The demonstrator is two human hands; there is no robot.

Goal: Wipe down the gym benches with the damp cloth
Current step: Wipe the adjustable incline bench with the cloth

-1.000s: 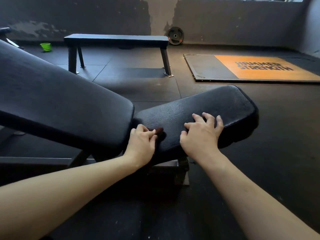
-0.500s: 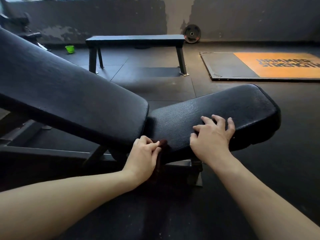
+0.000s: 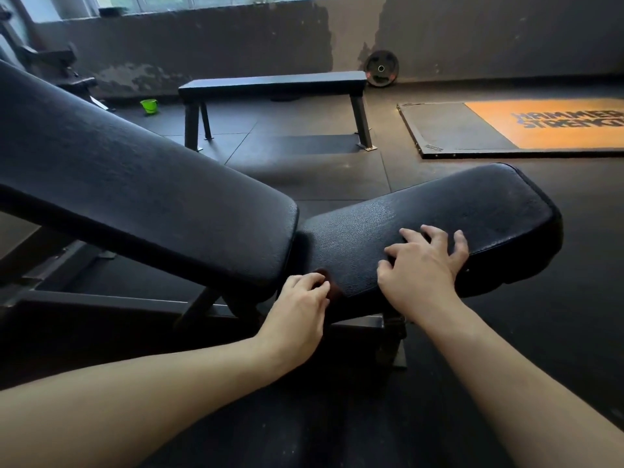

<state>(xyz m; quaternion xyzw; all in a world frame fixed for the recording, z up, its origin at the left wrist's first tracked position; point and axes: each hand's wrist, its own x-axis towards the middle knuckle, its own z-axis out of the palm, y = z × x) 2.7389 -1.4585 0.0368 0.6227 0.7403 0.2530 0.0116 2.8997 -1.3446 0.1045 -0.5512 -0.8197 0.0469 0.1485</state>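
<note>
A small green bucket (image 3: pixel 149 106) sits on the dark rubber floor tiles (image 3: pixel 304 163) near the far wall (image 3: pixel 202 45), patchy and peeling under a window strip (image 3: pixel 202 0), a black weight plate (image 3: pixel 381 68) leans against it, and an orange-topped lifting platform (image 3: pixel 540 126) lies off right.

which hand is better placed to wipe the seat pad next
Left. The left hand grips the cloth right at the near edge of the seat pad, beside the backrest. The right hand holds nothing; its spread fingers only rest on the pad.
</note>
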